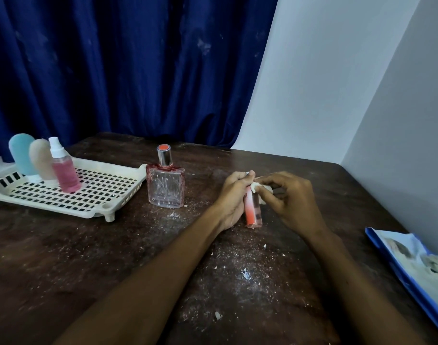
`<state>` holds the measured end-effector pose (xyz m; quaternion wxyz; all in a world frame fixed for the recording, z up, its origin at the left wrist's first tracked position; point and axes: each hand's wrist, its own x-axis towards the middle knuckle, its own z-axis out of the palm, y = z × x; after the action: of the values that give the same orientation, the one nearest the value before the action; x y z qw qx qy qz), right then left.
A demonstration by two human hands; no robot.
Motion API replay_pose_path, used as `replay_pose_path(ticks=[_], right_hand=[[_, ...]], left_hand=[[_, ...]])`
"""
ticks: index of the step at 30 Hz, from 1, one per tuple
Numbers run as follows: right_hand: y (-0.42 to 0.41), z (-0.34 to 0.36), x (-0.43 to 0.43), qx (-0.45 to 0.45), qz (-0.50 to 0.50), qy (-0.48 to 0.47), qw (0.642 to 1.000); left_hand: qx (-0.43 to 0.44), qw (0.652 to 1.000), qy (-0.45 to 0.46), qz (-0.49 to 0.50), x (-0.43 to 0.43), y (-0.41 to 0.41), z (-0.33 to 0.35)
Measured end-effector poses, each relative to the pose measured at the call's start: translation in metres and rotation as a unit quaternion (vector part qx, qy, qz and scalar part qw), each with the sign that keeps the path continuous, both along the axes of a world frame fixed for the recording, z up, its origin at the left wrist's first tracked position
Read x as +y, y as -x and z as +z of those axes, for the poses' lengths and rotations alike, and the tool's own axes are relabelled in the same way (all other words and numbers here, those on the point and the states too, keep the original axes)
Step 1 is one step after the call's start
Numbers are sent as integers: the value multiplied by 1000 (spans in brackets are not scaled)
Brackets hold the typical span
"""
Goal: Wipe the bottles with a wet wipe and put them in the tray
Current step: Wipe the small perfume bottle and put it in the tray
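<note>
My left hand (231, 197) grips a slim pink-orange bottle (253, 212) near its top, holding it upright just above the dark wooden table (88, 257). My right hand (287, 197) pinches a small white wet wipe (259, 189) against the bottle's upper part. A square clear glass perfume bottle (166, 186) with a silver cap stands to the left of my hands. The white perforated tray (98, 192) at the far left holds a blue bottle (22, 155), a beige bottle (42, 161) and a pink spray bottle (64, 170).
A blue wet-wipe pack (417, 265) lies at the table's right edge. White crumbs and dust speckle the table in front of me. A dark blue curtain (128, 66) hangs behind the table, with a white wall (337, 70) to the right.
</note>
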<state>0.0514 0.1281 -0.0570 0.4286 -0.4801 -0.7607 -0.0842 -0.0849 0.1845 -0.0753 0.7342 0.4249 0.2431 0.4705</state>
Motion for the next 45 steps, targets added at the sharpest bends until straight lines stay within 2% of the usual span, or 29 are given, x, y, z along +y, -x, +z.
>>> replay_pose_path(ticks=[6, 14, 17, 21, 28, 34, 45], right_hand=[[1, 1, 0, 1, 8, 14, 1000], [2, 2, -5, 15, 98, 179, 979], [1, 1, -5, 14, 115, 204, 972], [2, 1, -4, 6, 104, 175, 979], [1, 0, 0, 20, 34, 36, 999], [0, 0, 0, 29, 11, 16, 999], [0, 1, -5, 8, 97, 202, 975]], left_hand=[[-15, 998, 58, -6, 6, 2, 3], [-28, 995, 98, 22, 20, 5, -7], [-27, 994, 100, 26, 21, 3, -7], [-22, 996, 79, 17, 19, 2, -5], [13, 1000, 14, -14, 9, 4, -1], [12, 1000, 5, -18, 5, 3, 1], [-64, 986, 138, 70, 13, 7, -3]])
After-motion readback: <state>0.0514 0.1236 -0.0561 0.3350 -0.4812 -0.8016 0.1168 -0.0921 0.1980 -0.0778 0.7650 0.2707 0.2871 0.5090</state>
